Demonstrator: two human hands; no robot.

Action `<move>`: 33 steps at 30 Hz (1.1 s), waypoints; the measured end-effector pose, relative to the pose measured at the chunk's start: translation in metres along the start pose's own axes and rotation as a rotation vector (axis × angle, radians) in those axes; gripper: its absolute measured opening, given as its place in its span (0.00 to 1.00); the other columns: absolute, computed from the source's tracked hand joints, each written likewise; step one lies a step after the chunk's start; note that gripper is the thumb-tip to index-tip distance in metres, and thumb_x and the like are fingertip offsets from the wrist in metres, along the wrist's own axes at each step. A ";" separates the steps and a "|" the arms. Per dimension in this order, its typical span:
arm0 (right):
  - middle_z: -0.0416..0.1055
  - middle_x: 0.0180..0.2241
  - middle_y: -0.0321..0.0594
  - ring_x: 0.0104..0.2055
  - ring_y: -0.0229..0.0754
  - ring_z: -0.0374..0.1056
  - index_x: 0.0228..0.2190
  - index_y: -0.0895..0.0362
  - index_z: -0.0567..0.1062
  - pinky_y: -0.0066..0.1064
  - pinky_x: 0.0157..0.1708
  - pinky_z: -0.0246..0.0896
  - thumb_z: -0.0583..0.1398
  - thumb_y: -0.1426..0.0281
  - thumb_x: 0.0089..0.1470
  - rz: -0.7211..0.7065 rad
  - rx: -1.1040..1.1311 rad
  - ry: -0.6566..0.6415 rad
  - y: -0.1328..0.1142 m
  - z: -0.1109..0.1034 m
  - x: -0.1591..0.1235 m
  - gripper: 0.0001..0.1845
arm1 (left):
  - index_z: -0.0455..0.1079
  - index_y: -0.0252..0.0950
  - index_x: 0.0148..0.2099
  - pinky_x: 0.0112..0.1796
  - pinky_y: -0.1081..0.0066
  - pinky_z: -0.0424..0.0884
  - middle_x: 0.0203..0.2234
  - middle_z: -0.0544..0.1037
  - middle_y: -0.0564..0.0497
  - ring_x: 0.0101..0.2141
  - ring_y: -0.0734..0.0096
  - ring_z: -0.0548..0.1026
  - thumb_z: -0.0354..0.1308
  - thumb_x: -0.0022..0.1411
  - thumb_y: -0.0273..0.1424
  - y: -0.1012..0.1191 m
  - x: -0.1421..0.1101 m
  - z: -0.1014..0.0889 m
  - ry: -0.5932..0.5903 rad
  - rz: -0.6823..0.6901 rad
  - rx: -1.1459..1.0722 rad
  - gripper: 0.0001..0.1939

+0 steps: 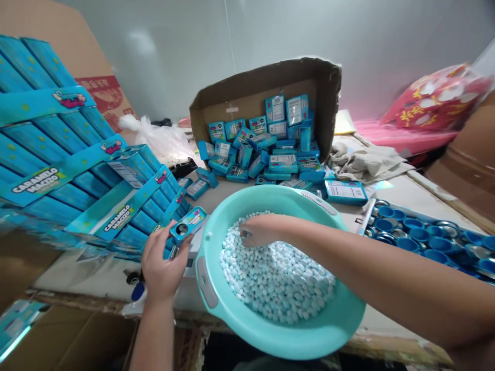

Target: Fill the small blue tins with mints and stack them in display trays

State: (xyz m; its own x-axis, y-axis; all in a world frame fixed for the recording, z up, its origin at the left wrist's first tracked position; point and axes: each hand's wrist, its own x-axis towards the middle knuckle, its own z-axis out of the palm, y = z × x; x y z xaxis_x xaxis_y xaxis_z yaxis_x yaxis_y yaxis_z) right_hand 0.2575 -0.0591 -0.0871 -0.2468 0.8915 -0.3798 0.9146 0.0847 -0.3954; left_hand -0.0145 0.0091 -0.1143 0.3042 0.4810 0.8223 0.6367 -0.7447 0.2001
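My left hand (166, 257) grips a small blue candy tin (188, 224) with a round dark opening in its top, left of the basin. The tin is tilted, fingers on one side and thumb on the other. My right hand (260, 230) reaches into the turquoise basin (328, 337), its fingers curled down among pale blue and white candies (286, 281). Its fingertips are partly hidden, though they look closed on candies.
Stacked display trays of blue tins (116, 221) rise at left. Behind the basin, a cardboard carton (228, 108) lies on its side with blue boxes spilling out. Right of it lie a grey cloth (371, 162) and a tray of round blue caps (421, 234).
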 end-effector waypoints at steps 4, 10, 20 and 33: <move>0.77 0.42 0.46 0.39 0.49 0.71 0.44 0.56 0.76 0.31 0.28 0.55 0.58 0.60 0.58 -0.003 -0.021 -0.011 0.000 0.001 0.002 0.17 | 0.72 0.33 0.57 0.45 0.55 0.78 0.44 0.78 0.40 0.45 0.56 0.78 0.70 0.56 0.33 0.000 -0.023 0.019 0.101 -0.183 -0.031 0.27; 0.76 0.46 0.46 0.43 0.51 0.73 0.48 0.54 0.74 0.33 0.32 0.60 0.62 0.47 0.53 0.005 -0.030 -0.032 0.000 0.007 0.004 0.28 | 0.64 0.35 0.62 0.42 0.63 0.80 0.50 0.75 0.38 0.49 0.59 0.77 0.69 0.57 0.34 -0.005 -0.033 0.033 0.103 -0.546 -0.346 0.33; 0.76 0.43 0.42 0.40 0.47 0.72 0.37 0.48 0.76 0.36 0.38 0.63 0.58 0.69 0.59 -0.105 -0.021 -0.064 -0.012 0.020 0.009 0.06 | 0.55 0.41 0.56 0.29 0.69 0.73 0.34 0.64 0.55 0.27 0.77 0.69 0.57 0.64 0.25 -0.003 -0.037 0.006 0.656 -0.260 -0.177 0.22; 0.77 0.37 0.40 0.37 0.45 0.71 0.34 0.48 0.77 0.33 0.34 0.61 0.57 0.65 0.61 -0.074 0.012 -0.069 -0.020 0.002 0.004 0.08 | 0.53 0.42 0.43 0.25 0.62 0.71 0.26 0.58 0.57 0.23 0.71 0.65 0.52 0.61 0.32 -0.032 -0.034 0.012 0.865 -0.448 0.061 0.11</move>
State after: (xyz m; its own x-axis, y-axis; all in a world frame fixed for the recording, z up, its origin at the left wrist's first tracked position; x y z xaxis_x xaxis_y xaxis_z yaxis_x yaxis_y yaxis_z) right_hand 0.2377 -0.0583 -0.0828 -0.3351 0.8505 -0.4054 0.8892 0.1433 -0.4344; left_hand -0.0371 0.0224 -0.1550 -0.5849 0.1895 0.7887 0.6098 -0.5384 0.5816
